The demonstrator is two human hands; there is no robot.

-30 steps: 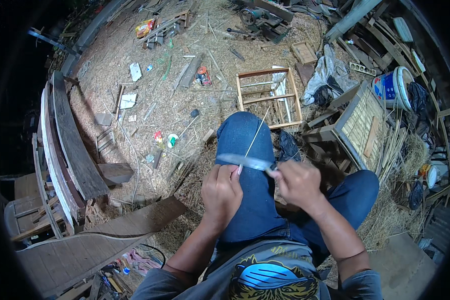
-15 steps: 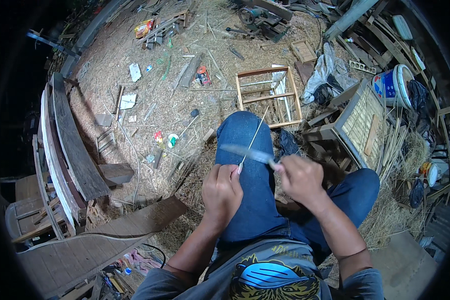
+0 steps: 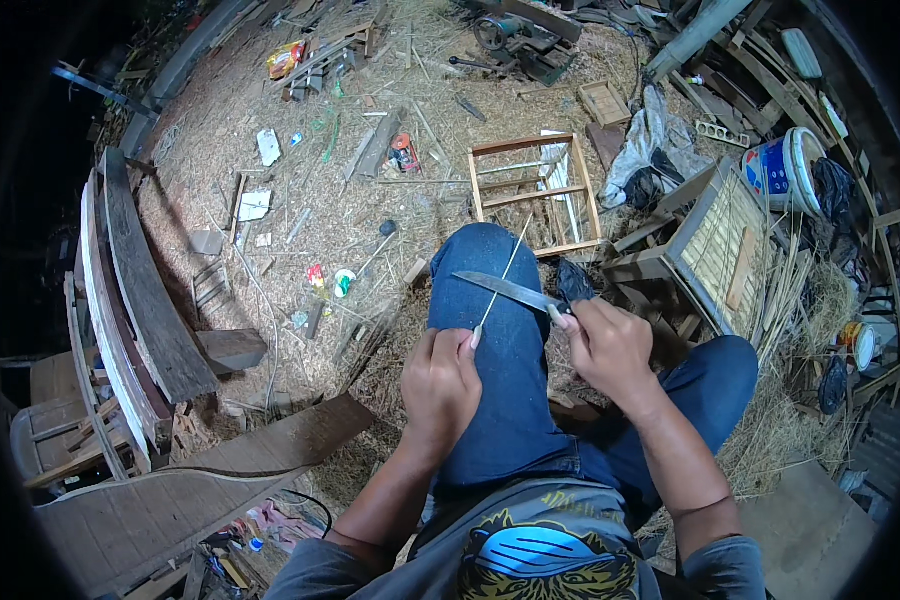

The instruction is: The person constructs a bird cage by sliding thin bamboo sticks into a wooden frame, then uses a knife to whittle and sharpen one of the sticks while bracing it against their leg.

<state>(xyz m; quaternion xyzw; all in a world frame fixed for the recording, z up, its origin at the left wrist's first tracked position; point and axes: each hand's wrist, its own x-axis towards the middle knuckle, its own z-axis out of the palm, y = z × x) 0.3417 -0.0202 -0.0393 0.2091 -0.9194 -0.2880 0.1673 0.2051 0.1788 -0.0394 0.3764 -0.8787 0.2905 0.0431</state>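
Note:
My left hand (image 3: 440, 385) grips the lower end of a thin pale stick (image 3: 512, 252), which slants up and away over the raised knee of my blue jeans (image 3: 475, 420). My right hand (image 3: 610, 350) is closed on the handle of a long steel knife (image 3: 505, 287). The blade lies at a slant across the stick above my left hand, its tip pointing left.
Ahead stands a small wooden frame (image 3: 530, 200). Right are a slatted panel (image 3: 735, 255) and white bucket (image 3: 780, 170). Left are curved planks (image 3: 155, 280) and a wide board (image 3: 210, 485). A metal machine (image 3: 520, 45) stands at the back among scattered scraps and straw.
The knife has moved up and along the stick, away from my left hand, and tilted with its tip higher. My right hand has shifted slightly right; my left hand still holds the stick.

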